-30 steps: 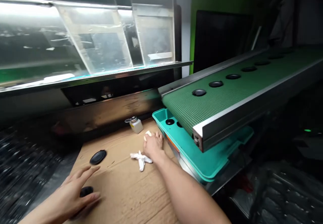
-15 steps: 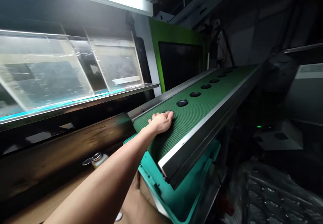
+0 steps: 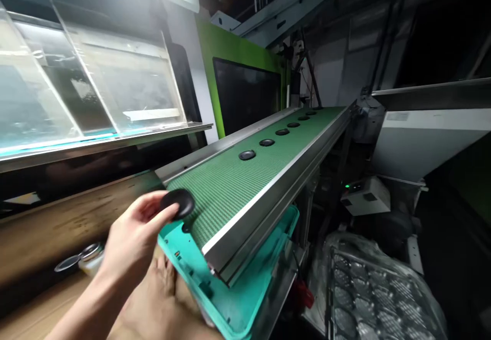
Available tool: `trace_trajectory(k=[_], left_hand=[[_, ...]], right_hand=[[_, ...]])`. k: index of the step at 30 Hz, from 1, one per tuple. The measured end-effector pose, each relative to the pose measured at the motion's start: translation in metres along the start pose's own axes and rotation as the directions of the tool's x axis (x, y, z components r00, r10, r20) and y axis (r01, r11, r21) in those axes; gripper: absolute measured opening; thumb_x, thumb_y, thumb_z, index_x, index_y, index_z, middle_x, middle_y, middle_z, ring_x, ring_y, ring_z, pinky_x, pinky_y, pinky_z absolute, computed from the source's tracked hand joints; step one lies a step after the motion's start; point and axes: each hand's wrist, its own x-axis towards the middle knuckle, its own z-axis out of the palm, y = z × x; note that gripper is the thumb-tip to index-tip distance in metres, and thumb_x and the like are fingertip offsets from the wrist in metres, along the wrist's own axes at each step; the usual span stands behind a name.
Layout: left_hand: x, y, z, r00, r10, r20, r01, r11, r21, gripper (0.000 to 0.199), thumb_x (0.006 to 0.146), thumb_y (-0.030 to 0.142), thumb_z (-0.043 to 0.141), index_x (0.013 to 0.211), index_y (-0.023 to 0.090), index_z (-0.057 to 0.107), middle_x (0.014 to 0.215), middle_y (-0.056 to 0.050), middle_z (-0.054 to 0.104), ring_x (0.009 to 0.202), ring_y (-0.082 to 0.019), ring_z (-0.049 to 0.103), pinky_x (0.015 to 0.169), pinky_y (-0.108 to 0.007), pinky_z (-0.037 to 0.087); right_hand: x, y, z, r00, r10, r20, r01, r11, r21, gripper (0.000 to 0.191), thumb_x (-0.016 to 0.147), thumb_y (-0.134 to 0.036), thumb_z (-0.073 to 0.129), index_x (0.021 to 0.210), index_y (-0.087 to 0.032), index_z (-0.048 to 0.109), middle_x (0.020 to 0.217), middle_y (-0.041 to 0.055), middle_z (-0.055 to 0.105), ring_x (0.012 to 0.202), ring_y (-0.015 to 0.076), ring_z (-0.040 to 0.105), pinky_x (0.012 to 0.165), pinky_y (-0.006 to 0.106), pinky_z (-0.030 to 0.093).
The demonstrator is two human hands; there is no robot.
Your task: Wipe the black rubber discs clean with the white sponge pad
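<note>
My left hand point(image 3: 134, 230) reaches in from the lower left, with the thumb on one side of a black round disc point(image 3: 182, 204) and the fingers behind it. This shallow, dish-like disc is raised near the front end of the green conveyor belt point(image 3: 215, 197). Just below it shows a small dark piece point(image 3: 186, 227); whether it joins the disc I cannot tell. Farther up the belt lie several similar discs, the nearest black disc point(image 3: 247, 155) apart from my hand. My right hand is not seen. Blurred bare skin point(image 3: 164, 299) shows at the bottom, its part unclear.
Under the belt's front end stands a turquoise bin point(image 3: 245, 324). Metal side rails point(image 3: 268, 189) edge the belt. A green-framed machine point(image 3: 209, 74) stands behind it. A small open-lidded container point(image 3: 91, 258) sits at left. Plastic-wrapped black trays point(image 3: 368, 299) lie at lower right.
My left hand has lifted a disc off the belt and drawn it back toward me, past the belt's front end. The view has turned to the right.
</note>
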Motion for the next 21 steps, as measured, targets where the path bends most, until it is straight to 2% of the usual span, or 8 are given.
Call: trace_trajectory(k=[2, 5, 6, 8, 10, 13, 17, 21], left_hand=[[-0.029, -0.03, -0.055, 0.966, -0.232, -0.112, 0.199, 0.948, -0.248, 0.032, 0.068, 0.021, 0.074, 0.099, 0.02, 0.068, 0.102, -0.001, 0.07, 0.088, -0.015, 0.065, 0.073, -0.02, 0.054], [-0.076, -0.078, -0.127, 0.812, -0.507, -0.289, 0.322, 0.803, -0.502, 0.012, 0.075, 0.013, 0.065, 0.086, 0.016, 0.067, 0.089, -0.002, 0.07, 0.073, -0.014, 0.065, 0.063, -0.023, 0.057], [-0.091, -0.092, -0.146, 0.768, -0.557, -0.317, 0.331, 0.769, -0.548, 0.009, 0.078, 0.012, 0.061, 0.085, 0.014, 0.066, 0.088, -0.004, 0.07, 0.073, -0.015, 0.066, 0.064, -0.026, 0.059], [-0.115, -0.116, -0.172, 0.743, -0.582, -0.331, 0.316, 0.74, -0.593, 0.013, 0.084, 0.011, 0.054, 0.091, 0.011, 0.065, 0.097, -0.011, 0.07, 0.083, -0.02, 0.069, 0.07, -0.034, 0.061], [-0.131, -0.131, -0.188, 0.751, -0.569, -0.334, 0.279, 0.733, -0.62, 0.017, 0.087, 0.009, 0.049, 0.095, 0.01, 0.063, 0.106, -0.016, 0.068, 0.093, -0.024, 0.069, 0.074, -0.038, 0.06], [-0.139, -0.138, -0.197, 0.787, -0.543, -0.294, 0.216, 0.688, -0.692, 0.018, 0.089, 0.009, 0.047, 0.098, 0.01, 0.062, 0.11, -0.017, 0.067, 0.1, -0.025, 0.067, 0.079, -0.037, 0.059], [-0.141, -0.128, -0.205, 0.864, -0.489, -0.115, 0.177, 0.511, -0.841, 0.027, 0.093, 0.03, 0.045, 0.103, 0.011, 0.062, 0.112, -0.017, 0.066, 0.105, -0.027, 0.065, 0.089, -0.043, 0.055], [-0.145, -0.126, -0.212, 0.838, -0.546, -0.002, 0.221, 0.342, -0.913, 0.036, 0.094, 0.039, 0.04, 0.11, 0.014, 0.061, 0.114, -0.016, 0.066, 0.106, -0.029, 0.064, 0.093, -0.05, 0.051]], right_hand=[[-0.009, -0.004, 0.002, 0.999, -0.003, 0.039, 0.001, 0.999, 0.032, 0.028, 0.086, -0.034, 0.052, 0.108, -0.021, 0.065, 0.117, 0.0098, 0.061, 0.111, 0.0304, 0.05, 0.09, 0.051, 0.041], [-0.021, -0.007, -0.007, 0.994, 0.006, 0.113, -0.016, 0.996, 0.083, 0.028, 0.077, -0.032, 0.061, 0.1, -0.019, 0.068, 0.11, 0.0125, 0.062, 0.106, 0.0315, 0.05, 0.09, 0.048, 0.038], [-0.023, -0.008, -0.01, 0.995, -0.007, 0.103, -0.003, 0.995, 0.102, 0.026, 0.081, -0.029, 0.056, 0.102, -0.02, 0.067, 0.107, 0.0121, 0.062, 0.106, 0.0308, 0.05, 0.091, 0.048, 0.037], [-0.025, -0.013, -0.016, 0.999, -0.011, 0.053, 0.002, 0.988, 0.156, 0.029, 0.084, -0.028, 0.051, 0.109, -0.02, 0.066, 0.107, 0.0124, 0.062, 0.104, 0.0302, 0.05, 0.091, 0.046, 0.036], [-0.026, -0.024, -0.019, 0.999, -0.043, -0.006, 0.043, 0.967, 0.252, 0.03, 0.085, -0.03, 0.053, 0.112, -0.024, 0.065, 0.108, 0.0091, 0.063, 0.104, 0.0275, 0.051, 0.091, 0.041, 0.037], [-0.04, -0.05, -0.021, 0.989, -0.148, -0.011, 0.144, 0.934, 0.327, 0.034, 0.089, -0.034, 0.051, 0.121, -0.029, 0.06, 0.115, 0.0044, 0.061, 0.105, 0.0216, 0.051, 0.091, 0.033, 0.037], [-0.082, -0.09, -0.017, 0.938, -0.345, 0.021, 0.326, 0.902, 0.282, 0.036, 0.091, -0.035, 0.049, 0.125, -0.03, 0.058, 0.122, 0.0052, 0.058, 0.103, 0.0219, 0.05, 0.09, 0.034, 0.039], [-0.109, -0.114, -0.008, 0.883, -0.467, 0.046, 0.458, 0.88, 0.126, 0.037, 0.092, -0.033, 0.047, 0.128, -0.033, 0.056, 0.133, 0.007, 0.051, 0.1, 0.0262, 0.048, 0.086, 0.042, 0.039]])
